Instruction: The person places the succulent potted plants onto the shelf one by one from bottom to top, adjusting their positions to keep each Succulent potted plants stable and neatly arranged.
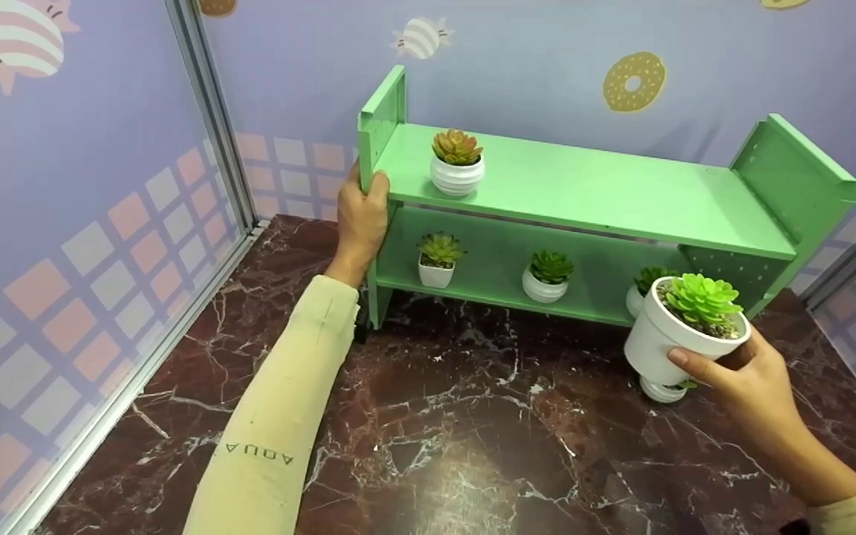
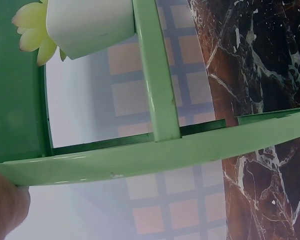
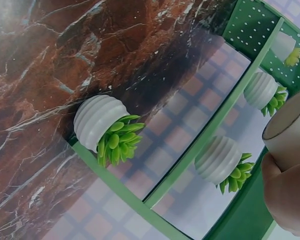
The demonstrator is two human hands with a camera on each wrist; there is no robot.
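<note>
Curled round a large white pot (image 1: 655, 340), thumb against its front: the right hand (image 1: 759, 383), at the lower right of the head view. In that pot, tilted above the tabletop, a bright green succulent (image 1: 703, 297). Just below, mostly hidden, a small ribbed pot (image 1: 662, 391) on the dark red marble tabletop (image 1: 428, 475). Clasped round the left end of a green two-tier shelf (image 1: 606, 186), left of upper centre: the left hand (image 1: 362, 219). On the upper tier, towards the left, a white pot with a reddish succulent (image 1: 458, 165). Along the lower tier, mid-frame, from left to right: a square pot (image 1: 437, 273), a round ribbed pot (image 1: 547, 286) and a partly hidden pot (image 1: 634, 301). Across the top, a lilac wall (image 1: 524, 67) with sweets and a doughnut.
</note>
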